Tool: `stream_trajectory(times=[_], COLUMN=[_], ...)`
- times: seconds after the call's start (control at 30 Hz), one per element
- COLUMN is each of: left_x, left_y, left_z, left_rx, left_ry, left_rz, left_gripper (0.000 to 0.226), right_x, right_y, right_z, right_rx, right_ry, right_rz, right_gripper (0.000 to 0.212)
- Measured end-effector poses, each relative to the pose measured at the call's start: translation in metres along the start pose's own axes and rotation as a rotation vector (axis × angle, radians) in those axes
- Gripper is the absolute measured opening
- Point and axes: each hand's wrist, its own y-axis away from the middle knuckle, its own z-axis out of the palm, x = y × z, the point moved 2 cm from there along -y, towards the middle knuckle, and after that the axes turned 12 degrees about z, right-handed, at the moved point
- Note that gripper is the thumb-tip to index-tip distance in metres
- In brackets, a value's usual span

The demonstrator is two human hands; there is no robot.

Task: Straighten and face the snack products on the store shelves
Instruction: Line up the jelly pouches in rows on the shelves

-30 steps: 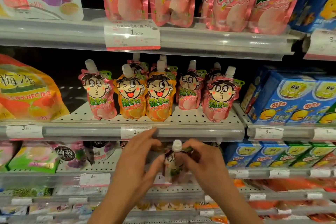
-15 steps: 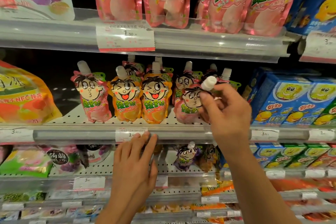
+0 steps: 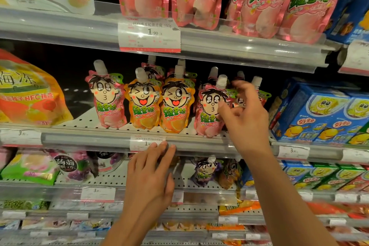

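Just left of the right hand (image 3: 242, 118), on the middle shelf (image 3: 89, 140), a pink spouted jelly pouch (image 3: 209, 114) stands upright with its cartoon face turned outward, its base near the shelf's front lip. That hand is spread with fingers loosely curved; the thumb lies against the pouch's right edge at face height, while the other fingers hang apart above it, so it touches rather than grips. Behind the fingers, more pink pouches stand partly hidden. Further left of the hand stand two orange pouches (image 3: 159, 106) and another pink one (image 3: 105, 96), all facing front. Below and to the left, the left hand (image 3: 151, 177) lies flat with straight fingers, its fingertips on the price tag (image 3: 146, 143) on the shelf rail, holding nothing. The pouch looks light, soft and glossy, likely to buckle or slide if squeezed at the belly. The stiff white cap and neck seem the surest hold for turning it; the side seams would serve for small nudges.
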Motion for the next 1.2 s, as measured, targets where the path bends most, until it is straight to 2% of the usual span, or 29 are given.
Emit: stream_trajectory(times=[0.07, 0.2, 0.3, 0.43, 0.53, 0.6, 0.77, 0.9, 1.07, 1.2], left_x=[0.001, 0.002, 0.002, 0.002, -0.005, -0.012, -0.031, -0.051, -0.069, -0.074], left_y=[0.000, 0.001, 0.001, 0.001, 0.007, 0.018, 0.062, 0.076, 0.065, 0.050], left_z=[-0.001, -0.002, -0.001, -0.003, -0.006, -0.006, 0.006, 0.019, 0.034, 0.041], left_rx=[-0.004, -0.013, -0.018, -0.008, 0.067, 0.124, 0.148, 0.044, -0.036, 0.013], left_ry=[0.007, 0.025, 0.027, 0.062, 0.193, 0.275, 0.362, 0.384, 0.389, 0.439], left_rz=[-0.013, -0.026, -0.034, -0.024, 0.012, -0.025, -0.333, -0.529, -0.584, -0.594], left_gripper=[0.063, 0.064, 0.064, 0.059, 0.049, 0.042, 0.043, 0.057, 0.076, 0.063], right_x=[0.002, 0.022, 0.052, 0.080, 0.093, 0.099, 0.102, 0.101, 0.097, 0.094], right_y=[0.012, 0.044, 0.065, 0.085, 0.095, 0.099, 0.105, 0.106, 0.109, 0.109], right_z=[-0.005, -0.010, 0.006, 0.036, 0.050, 0.054, 0.059, 0.061, 0.061, 0.060], right_rx=[0.020, 0.217, 0.154, -0.017, -0.131, -0.161, -0.186, -0.194, -0.207, -0.203], right_ry=[-0.040, 0.052, 0.164, 0.369, 0.455, 0.482, 0.446, 0.418, 0.433, 0.434], right_rz=[-0.064, -0.383, -0.512, -0.482, -0.498, -0.476, -0.430, -0.397, -0.356, -0.339], right_gripper=[0.047, 0.037, 0.031, 0.041, 0.045, 0.043, 0.042, 0.042, 0.046, 0.041])
